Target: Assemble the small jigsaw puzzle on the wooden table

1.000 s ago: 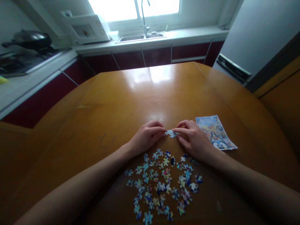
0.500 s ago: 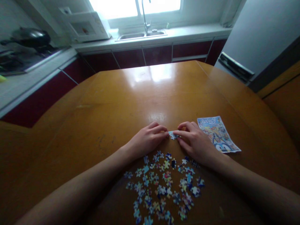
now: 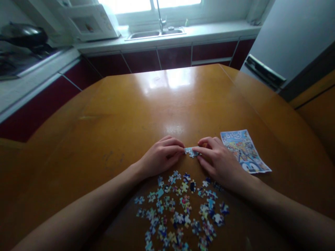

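My left hand [image 3: 161, 157] and my right hand [image 3: 218, 160] meet fingertip to fingertip on the wooden table [image 3: 131, 111]. Between them they pinch a small joined bit of jigsaw pieces [image 3: 191, 152], pale blue and white, lying on the tabletop. Both hands have their fingers curled and pressed together on it. Closer to me, several loose coloured puzzle pieces [image 3: 180, 209] are scattered in a patch between my forearms. A printed reference picture [image 3: 243, 150] with cartoon art lies flat just right of my right hand.
Beyond the table runs a kitchen counter with dark red cabinet fronts [image 3: 162, 57], a sink and tap [image 3: 159, 29] under a bright window, and a microwave [image 3: 91, 21]. A black pan [image 3: 23, 35] sits on the hob at the left. A grey fridge [image 3: 288, 38] stands at right.
The hands stay pinched on the joined pieces. The view has tilted slightly, so the loose pieces and picture sit a little lower in the frame.
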The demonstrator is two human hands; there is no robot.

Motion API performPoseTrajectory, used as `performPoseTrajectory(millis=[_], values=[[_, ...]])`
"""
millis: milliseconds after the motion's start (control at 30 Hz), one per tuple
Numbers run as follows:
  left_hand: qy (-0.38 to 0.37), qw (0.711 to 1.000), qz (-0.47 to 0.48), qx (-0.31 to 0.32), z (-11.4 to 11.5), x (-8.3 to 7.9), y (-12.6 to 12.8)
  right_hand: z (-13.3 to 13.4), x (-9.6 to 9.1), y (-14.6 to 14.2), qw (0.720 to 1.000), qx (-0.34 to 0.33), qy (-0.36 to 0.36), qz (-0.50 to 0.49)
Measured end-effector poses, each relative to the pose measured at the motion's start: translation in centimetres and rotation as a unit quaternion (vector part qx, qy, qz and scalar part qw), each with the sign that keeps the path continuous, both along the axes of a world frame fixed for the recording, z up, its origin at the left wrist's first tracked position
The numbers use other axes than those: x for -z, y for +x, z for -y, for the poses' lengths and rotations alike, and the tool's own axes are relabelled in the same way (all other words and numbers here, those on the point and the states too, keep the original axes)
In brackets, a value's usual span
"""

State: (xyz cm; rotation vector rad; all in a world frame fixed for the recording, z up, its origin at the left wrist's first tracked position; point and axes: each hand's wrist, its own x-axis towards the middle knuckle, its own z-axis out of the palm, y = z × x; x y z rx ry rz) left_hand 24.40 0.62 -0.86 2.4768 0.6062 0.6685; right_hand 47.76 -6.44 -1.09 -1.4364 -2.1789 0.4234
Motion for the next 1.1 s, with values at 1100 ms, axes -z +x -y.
performPoseTrajectory(millis=[1100], values=[[0.026, 0.998, -0.030, -0.044, 0.22, 0.05, -0.05, 0.29, -0.06, -0.14, 1.000, 0.001, 0.013, -0.003]])
